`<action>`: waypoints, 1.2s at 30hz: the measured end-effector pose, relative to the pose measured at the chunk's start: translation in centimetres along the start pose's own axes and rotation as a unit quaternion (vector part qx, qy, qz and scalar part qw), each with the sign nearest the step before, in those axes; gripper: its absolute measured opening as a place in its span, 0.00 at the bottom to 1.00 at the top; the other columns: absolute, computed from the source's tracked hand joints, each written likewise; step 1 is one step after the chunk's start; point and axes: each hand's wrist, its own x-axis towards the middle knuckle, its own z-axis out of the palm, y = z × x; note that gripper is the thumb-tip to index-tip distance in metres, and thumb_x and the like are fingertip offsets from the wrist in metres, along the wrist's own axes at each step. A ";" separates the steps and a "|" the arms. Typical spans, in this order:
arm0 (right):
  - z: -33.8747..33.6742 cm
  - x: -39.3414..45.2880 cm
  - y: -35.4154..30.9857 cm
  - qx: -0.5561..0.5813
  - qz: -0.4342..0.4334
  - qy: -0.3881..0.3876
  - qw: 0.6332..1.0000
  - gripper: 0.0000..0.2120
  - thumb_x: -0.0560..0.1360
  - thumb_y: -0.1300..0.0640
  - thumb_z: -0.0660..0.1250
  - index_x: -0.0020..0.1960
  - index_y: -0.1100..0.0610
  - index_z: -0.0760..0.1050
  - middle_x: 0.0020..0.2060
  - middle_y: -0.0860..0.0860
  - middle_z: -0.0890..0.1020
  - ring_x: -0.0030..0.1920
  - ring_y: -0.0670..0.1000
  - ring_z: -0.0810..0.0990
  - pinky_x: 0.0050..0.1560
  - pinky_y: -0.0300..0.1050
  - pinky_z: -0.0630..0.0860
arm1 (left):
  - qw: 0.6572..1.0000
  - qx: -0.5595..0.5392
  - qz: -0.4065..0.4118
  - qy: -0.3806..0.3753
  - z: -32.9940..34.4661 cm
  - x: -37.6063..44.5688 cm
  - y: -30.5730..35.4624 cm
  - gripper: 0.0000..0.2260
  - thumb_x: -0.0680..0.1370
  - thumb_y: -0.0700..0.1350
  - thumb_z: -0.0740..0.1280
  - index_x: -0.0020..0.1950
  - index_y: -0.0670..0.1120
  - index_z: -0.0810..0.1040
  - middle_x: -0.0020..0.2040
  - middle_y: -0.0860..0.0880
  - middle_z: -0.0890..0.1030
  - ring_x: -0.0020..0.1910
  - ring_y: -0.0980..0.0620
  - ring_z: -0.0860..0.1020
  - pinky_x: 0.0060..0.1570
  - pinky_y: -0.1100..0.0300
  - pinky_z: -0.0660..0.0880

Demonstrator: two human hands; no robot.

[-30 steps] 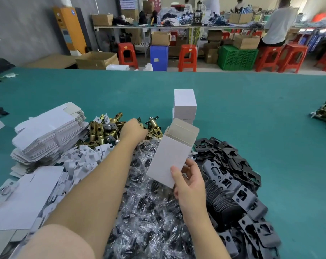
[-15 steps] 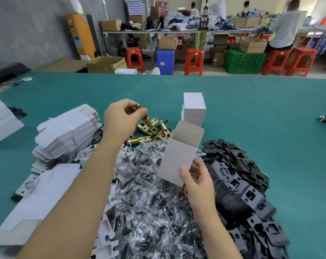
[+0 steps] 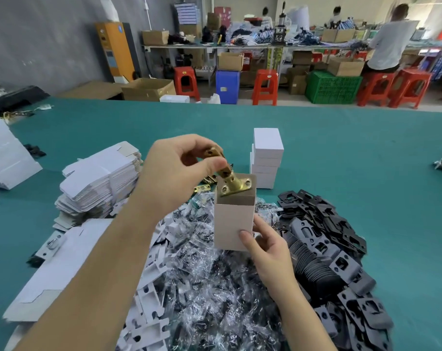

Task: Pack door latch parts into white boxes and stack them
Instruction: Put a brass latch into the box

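Across the teal table point(image 3: 341, 153) that fills most of our view, we take the open white box point(image 3: 233, 221) at its middle as our landmark. Behind the far edge of the table, well beyond the box, we see red stools point(image 3: 265, 86), a green crate point(image 3: 332, 87) and a person in a white shirt point(image 3: 392, 44) seated at a cluttered bench.

Below the box, and spreading toward us, lies a wide heap of clear plastic bags point(image 3: 214, 287) holding small dark parts. To the right of the box lies a pile of black plates point(image 3: 341, 262), many with cut-out openings. To the left of the box we see a thick stack of flat white cartons point(image 3: 98, 183), and nearer to us on that side a scatter of white plastic pieces point(image 3: 149, 320).

Just behind the box and slightly to its right stands a neat stack of closed white boxes point(image 3: 266, 158), apart from it. Behind the box on the left, a few brass latches point(image 3: 203, 183) lie on the table, mostly hidden by our arm.

We hold the box upright above the bags, its top flaps open. Our right hand point(image 3: 268, 247) grips its lower right corner, thumb pressed on the front face and fingers curled behind. Our left hand point(image 3: 179, 168) pinches the upper end of a brass door latch point(image 3: 227, 178) between thumb and fingertips. The latch hangs tilted, its flat faceplate at the mouth of the box, just inside the rim.
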 end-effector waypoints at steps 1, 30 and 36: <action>0.0 0.0 0.0 0.003 0.003 -0.003 1.000 0.22 0.79 0.50 0.73 0.70 0.34 0.75 0.54 0.44 0.86 0.37 0.46 0.77 0.36 0.37 0.76 | 1.000 0.023 0.008 -0.010 0.5 0.0 0.1 0.06 0.73 0.42 0.78 0.47 0.52 0.86 0.37 0.59 0.84 0.30 0.55 0.76 0.29 0.62 0.72; 0.1 0.3 0.3 0.010 -0.018 -0.009 1.000 0.19 0.77 0.49 0.71 0.66 0.34 0.77 0.54 0.45 0.85 0.48 0.68 0.80 0.50 0.69 0.81 | 0.914 0.381 0.013 -0.135 3.8 -0.8 -2.6 0.08 0.81 0.54 0.65 0.47 0.55 0.83 0.47 0.56 0.75 0.44 0.56 0.75 0.35 0.59 0.66; 0.2 0.3 0.5 -0.010 -0.027 -0.003 1.000 0.20 0.77 0.50 0.73 0.66 0.35 0.77 0.51 0.45 0.85 0.36 0.54 0.76 0.39 0.50 0.81 | 0.939 0.325 0.036 -0.107 2.7 -1.2 -3.1 0.06 0.81 0.49 0.66 0.49 0.53 0.83 0.46 0.56 0.78 0.45 0.55 0.77 0.44 0.54 0.76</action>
